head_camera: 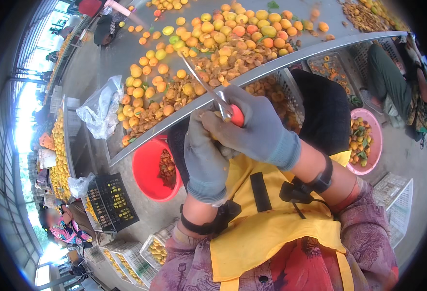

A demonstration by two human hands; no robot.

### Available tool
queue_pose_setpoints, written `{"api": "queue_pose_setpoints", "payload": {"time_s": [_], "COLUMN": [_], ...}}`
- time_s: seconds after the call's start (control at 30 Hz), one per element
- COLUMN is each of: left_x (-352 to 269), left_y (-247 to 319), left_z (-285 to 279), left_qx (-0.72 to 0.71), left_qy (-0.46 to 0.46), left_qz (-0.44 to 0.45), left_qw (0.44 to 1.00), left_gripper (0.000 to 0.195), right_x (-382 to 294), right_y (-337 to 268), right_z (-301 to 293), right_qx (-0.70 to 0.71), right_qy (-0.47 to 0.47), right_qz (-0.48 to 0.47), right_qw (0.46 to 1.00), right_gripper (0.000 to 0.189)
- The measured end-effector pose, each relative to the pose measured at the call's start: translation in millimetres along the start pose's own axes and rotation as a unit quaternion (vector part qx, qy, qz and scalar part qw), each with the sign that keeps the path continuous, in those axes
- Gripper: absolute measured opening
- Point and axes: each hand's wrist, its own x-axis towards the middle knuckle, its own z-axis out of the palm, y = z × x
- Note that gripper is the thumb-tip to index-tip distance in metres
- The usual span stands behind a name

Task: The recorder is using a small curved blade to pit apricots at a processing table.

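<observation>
In my gloved right hand (260, 125) is a knife with a red handle (237, 115). Its narrow blade (200, 78) points away from me, over the metal table's raised rim (264, 69). My gloved left hand (207, 156) is curled close against the right one, below the knife. A small yellowish patch shows between the hands, but the fingers hide what it is. Past the rim lies a heap of whole apricots (231, 29), with split apricot pieces (231, 63) piled nearest to me.
A red tub (144, 171) with dark pieces stands left below the table. Under the rim, a crate (289, 87) holds apricot pieces. A pink basin (375, 145) of fruit is at right. Crates (117, 203) and a plastic bag (102, 109) lie left. Other people sit at both sides.
</observation>
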Motion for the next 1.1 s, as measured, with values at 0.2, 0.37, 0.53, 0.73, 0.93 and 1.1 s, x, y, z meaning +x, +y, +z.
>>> {"api": "queue_pose_setpoints", "payload": {"time_s": [0.2,0.37,0.53,0.73,0.93,1.1], "left_x": [18.9,21.6,13.5,-1.5,-12.2,-15.1], "left_y": [-2.6,-29.2,4.9,8.7,20.6,14.9], "left_z": [3.8,-37.7,-18.8,-5.5,-8.9,-5.1], "left_qx": [-0.104,-0.486,-0.288,-0.041,-0.066,0.109], "left_qy": [0.076,-0.122,-0.049,0.087,0.059,0.069], "left_qz": [-0.173,-0.230,-0.179,-0.156,-0.157,-0.081], "left_qw": [0.976,0.834,0.939,0.983,0.984,0.988], "left_gripper": [0.038,0.054,0.062,0.056,0.057,0.067], "right_x": [17.7,10.6,8.3,-9.5,-25.7,-23.0], "right_y": [28.5,29.2,38.4,15.0,6.3,16.0], "right_z": [-3.7,-5.4,-14.0,-8.7,-16.5,-19.9], "right_qx": [-0.181,0.182,0.318,0.272,0.239,0.058], "right_qy": [-0.025,-0.039,-0.108,-0.047,-0.039,0.108], "right_qz": [-0.218,0.035,0.057,0.088,0.101,0.076], "right_qw": [0.959,0.982,0.940,0.957,0.965,0.989], "right_gripper": [0.023,0.033,0.037,0.026,0.024,0.023]}}
